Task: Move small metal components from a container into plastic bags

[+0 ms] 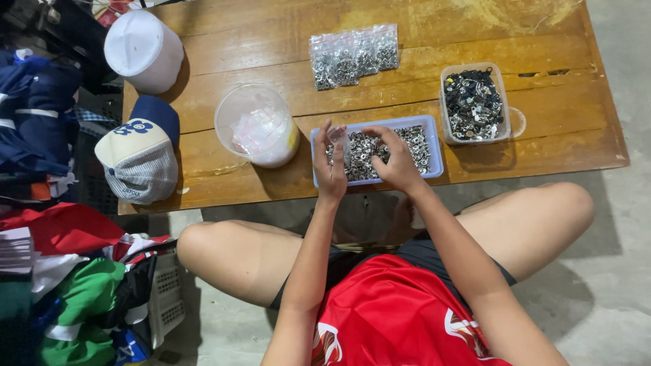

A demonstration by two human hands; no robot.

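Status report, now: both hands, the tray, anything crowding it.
Left hand pinching a small clear bag over the tray. Right hand down among the metal rings. Blue tray at table edge. Round tub beside it, apart.

Wooden surface [224, 51], near edge: blue tray [436, 146] of small metal rings, left hand [330, 163] pinching a small clear bag [338, 137], right hand [397, 159] over the rings.

Tray [436, 146]: we found it on the tabletop [475, 27], before us.
Tub [473, 103]: right of our tray.
Bags [353, 56]: behind it.
Round container [258, 125]: left.
Caps [139, 159]: farther left.
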